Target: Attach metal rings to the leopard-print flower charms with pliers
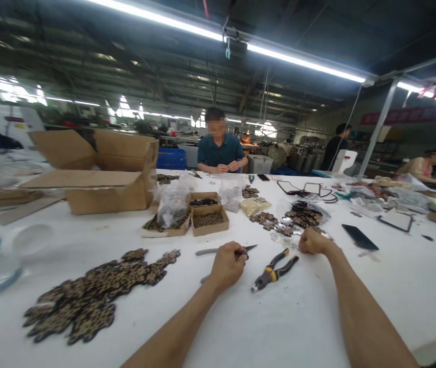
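My left hand (pixel 227 266) is closed in a pinch on a small leopard-print piece (pixel 243 254), mostly covered by the fingers. Under that hand lies a grey-handled pointed tool (pixel 207 251), its dark tip showing on the right. My right hand (pixel 312 241) is closed over the table, beside a scatter of tiny metal bits (pixel 283 242); whatever its fingers hold is hidden. Between the hands rest pliers (pixel 271 273) with black and yellow handles, jaws toward me. To the left spreads a heap of dark-edged leopard-print pieces (pixel 98 289).
Small cardboard trays (pixel 210 230) of little parts stand ahead, near a large open carton (pixel 106 197). Beyond the right hand are more leopard-print pieces (pixel 304 215) and a black phone (pixel 359 237). Across the white table (pixel 287 327) sits another person (pixel 221 148).
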### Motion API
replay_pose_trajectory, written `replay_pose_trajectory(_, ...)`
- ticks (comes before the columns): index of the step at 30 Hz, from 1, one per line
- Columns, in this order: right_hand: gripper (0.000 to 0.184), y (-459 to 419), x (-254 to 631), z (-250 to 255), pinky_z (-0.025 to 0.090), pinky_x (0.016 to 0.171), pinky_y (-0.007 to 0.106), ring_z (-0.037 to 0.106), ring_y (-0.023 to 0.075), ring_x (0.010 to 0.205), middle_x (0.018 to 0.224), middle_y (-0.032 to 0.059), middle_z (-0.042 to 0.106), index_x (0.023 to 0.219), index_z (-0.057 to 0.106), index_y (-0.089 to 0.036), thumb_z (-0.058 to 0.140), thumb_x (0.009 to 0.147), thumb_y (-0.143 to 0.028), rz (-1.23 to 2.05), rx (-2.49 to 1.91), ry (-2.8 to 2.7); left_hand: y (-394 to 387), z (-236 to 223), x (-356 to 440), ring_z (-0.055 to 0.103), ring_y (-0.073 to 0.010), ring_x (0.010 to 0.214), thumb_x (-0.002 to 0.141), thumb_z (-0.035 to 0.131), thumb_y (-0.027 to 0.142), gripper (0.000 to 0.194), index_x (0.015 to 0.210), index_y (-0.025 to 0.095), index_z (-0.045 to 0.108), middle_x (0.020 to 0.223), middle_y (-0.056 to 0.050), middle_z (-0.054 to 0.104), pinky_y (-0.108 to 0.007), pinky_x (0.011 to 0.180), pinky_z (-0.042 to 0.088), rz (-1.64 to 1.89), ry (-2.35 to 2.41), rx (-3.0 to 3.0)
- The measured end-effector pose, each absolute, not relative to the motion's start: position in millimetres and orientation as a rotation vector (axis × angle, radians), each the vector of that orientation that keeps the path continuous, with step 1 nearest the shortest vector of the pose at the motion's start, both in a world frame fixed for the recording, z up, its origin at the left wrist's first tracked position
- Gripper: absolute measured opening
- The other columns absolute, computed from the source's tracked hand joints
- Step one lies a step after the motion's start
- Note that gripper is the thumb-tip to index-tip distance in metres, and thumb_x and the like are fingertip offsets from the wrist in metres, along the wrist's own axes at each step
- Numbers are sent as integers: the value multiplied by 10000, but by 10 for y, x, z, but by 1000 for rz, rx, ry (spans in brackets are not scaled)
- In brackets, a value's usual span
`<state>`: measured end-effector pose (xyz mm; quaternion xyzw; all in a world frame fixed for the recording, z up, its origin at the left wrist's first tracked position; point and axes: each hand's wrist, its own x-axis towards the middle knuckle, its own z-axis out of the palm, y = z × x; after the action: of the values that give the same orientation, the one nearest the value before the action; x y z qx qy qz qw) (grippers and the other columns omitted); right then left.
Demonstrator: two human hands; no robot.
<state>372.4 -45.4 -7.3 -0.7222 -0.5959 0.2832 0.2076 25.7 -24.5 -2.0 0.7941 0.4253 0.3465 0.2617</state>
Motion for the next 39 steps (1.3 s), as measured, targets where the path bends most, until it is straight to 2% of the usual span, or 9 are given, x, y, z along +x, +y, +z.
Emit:
replay_pose_trajectory(6,205,-544,3646,27,169,442,244,251,80,441,393,-42,312,410,397,-188,554,542,-174,734,-1912,-1807,-280,-70,238,591,-167,760,753,574,136,121,769,170,689,800,-42,678,-277,700,423,989,1154,2185)
replay_pose_trajectory(8,194,-541,3571,103,182,456,240,272,86,471,432,-40,336,453,421,-183,562,584,-204,669,-1865,-1832,-291,-84,227,587,-168,760,761,578,147,112,775,173,686,810,-43,670,-278,695,419,1010,1159,2197)
replay_pose_trajectory(11,152,-512,3313,199,251,481,234,362,104,526,538,-18,455,599,539,-163,580,680,-284,605,-1707,-1838,-319,-84,213,583,-170,763,773,577,154,99,773,176,674,818,-44,661,-280,688,414,1024,1164,2210)
replay_pose_trajectory(14,212,-510,2905,237,325,512,236,437,120,571,626,5,534,730,607,-146,614,756,-356,657,-1418,-1828,-356,-50,204,577,-173,773,783,563,143,98,778,181,653,828,-44,646,-283,687,412,1056,1128,2265)
replay_pose_trajectory(20,159,-617,2316,231,362,553,239,450,116,603,668,-7,552,800,611,-163,636,829,-317,821,-1149,-1950,-405,1,202,561,-168,797,815,526,114,112,806,183,613,857,-46,605,-288,716,413,1178,982,2405)
replay_pose_trajectory(32,178,-648,2270,229,342,581,249,422,112,635,688,-16,532,793,611,-156,652,854,-319,907,-1085,-1952,-448,46,216,558,-173,791,838,506,113,123,820,184,605,849,-48,587,-297,706,399,1149,843,2506)
replay_pose_trajectory(39,231,-672,2297,235,337,553,238,438,107,613,683,-18,533,813,623,-153,708,819,-369,1025,-1032,-1901,-432,76,198,561,-159,783,785,526,71,168,828,186,640,836,-37,611,-282,717,413,1153,741,2379)
